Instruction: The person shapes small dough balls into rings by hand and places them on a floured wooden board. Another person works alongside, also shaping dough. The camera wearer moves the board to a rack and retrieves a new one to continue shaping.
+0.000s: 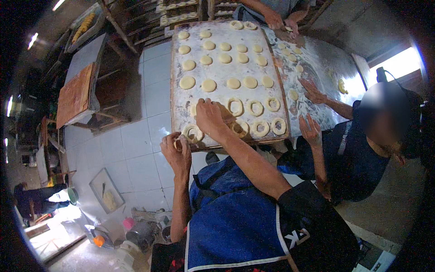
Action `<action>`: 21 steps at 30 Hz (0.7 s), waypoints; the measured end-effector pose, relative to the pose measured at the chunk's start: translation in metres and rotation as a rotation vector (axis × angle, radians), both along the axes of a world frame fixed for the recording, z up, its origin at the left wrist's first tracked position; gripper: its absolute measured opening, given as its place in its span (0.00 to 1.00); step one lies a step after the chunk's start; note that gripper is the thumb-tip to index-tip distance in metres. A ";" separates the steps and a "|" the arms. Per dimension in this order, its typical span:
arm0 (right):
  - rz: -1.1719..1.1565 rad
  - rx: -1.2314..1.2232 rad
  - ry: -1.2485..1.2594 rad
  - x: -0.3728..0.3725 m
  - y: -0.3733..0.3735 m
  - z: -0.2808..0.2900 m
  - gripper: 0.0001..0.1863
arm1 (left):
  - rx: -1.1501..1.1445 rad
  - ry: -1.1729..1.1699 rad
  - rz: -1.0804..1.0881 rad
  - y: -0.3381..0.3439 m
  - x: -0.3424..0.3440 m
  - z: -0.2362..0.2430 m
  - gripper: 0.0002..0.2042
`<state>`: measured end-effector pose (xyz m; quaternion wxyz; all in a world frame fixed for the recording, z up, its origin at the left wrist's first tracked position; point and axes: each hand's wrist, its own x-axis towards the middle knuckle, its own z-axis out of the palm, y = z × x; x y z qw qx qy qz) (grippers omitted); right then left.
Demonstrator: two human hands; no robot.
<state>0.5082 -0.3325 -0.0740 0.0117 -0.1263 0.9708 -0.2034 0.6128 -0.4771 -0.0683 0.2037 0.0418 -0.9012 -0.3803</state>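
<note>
A floured board [217, 98] lies in front of me with rows of flat round dough discs [209, 85] on it. The rows nearest me are dough rings [235, 107] with open centres. My right hand [209, 118] is closed and bent down over the board, beside a dough disc [193, 110] that it partly covers; what its fingers hold, if anything, is hidden. My left hand [177, 153] is at the board's near left corner, next to a dough ring [192, 133]. Its fingers are curled around a small pale piece of dough [178, 145].
On my right a co-worker's hands [312, 92] reach over a floured metal table [326, 59] with dough pieces. Another person's hands [281, 22] work at the far end. A wooden-topped stand [74, 93] is at left; a tray [107, 190] lies on the tiled floor.
</note>
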 end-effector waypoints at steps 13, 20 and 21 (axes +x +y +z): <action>-0.335 -0.848 0.027 0.049 0.168 0.037 0.18 | -0.454 -0.035 -0.532 0.068 0.008 0.003 0.14; -0.698 -0.180 0.235 0.053 0.327 -0.018 0.16 | -0.470 0.049 -0.528 0.074 -0.001 0.013 0.12; -0.691 -0.155 0.135 0.047 0.342 -0.031 0.17 | -0.457 0.068 -0.521 0.082 -0.002 0.016 0.12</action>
